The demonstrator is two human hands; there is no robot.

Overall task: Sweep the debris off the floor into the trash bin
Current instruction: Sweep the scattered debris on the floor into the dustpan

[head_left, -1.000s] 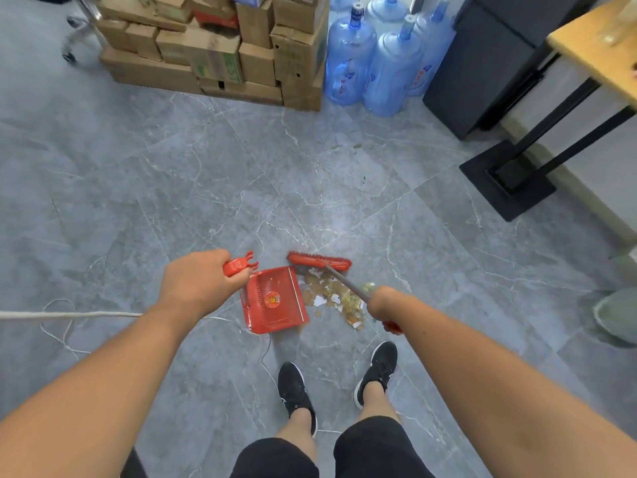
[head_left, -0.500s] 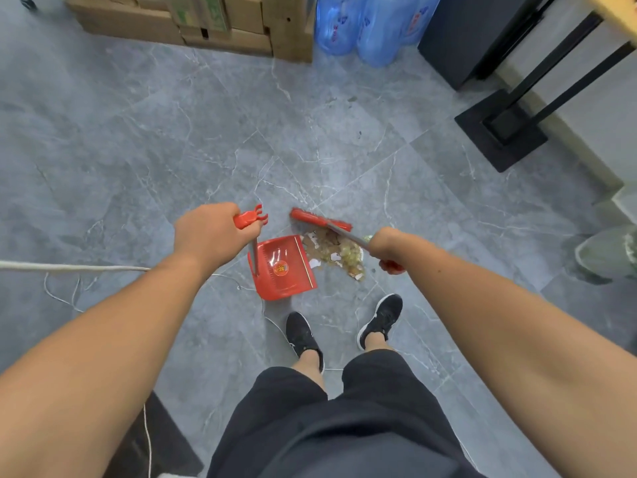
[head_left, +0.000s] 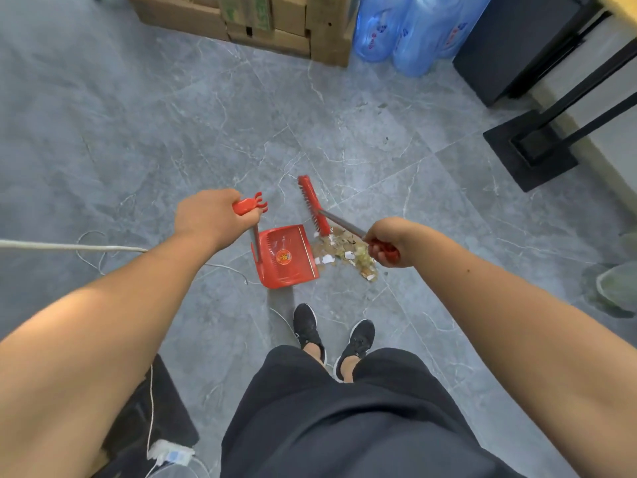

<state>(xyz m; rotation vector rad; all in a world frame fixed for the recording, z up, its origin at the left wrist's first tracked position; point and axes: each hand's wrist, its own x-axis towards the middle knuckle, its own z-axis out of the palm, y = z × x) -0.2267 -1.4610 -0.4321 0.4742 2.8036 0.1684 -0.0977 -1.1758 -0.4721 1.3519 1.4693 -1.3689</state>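
Observation:
A red dustpan (head_left: 287, 257) stands on the grey tiled floor just ahead of my feet. My left hand (head_left: 210, 215) grips the red top of its upright handle (head_left: 249, 205). A pile of pale, crumbly debris (head_left: 348, 251) lies right beside the pan's right edge. My right hand (head_left: 387, 240) grips the red end of a broom handle. The red broom head (head_left: 313, 205) rests on the floor at the far side of the pile, turned lengthwise away from me. No trash bin is in view.
Cardboard boxes (head_left: 262, 25) and blue water jugs (head_left: 406, 29) line the far wall. A black cabinet (head_left: 517, 46) and a black table base (head_left: 531, 150) stand at the right. A white cable (head_left: 86, 248) runs across the floor at left.
The broom head has swung from lying crosswise behind the debris to pointing away from me. The camera has tilted further down and nearer. Both hands keep their grips.

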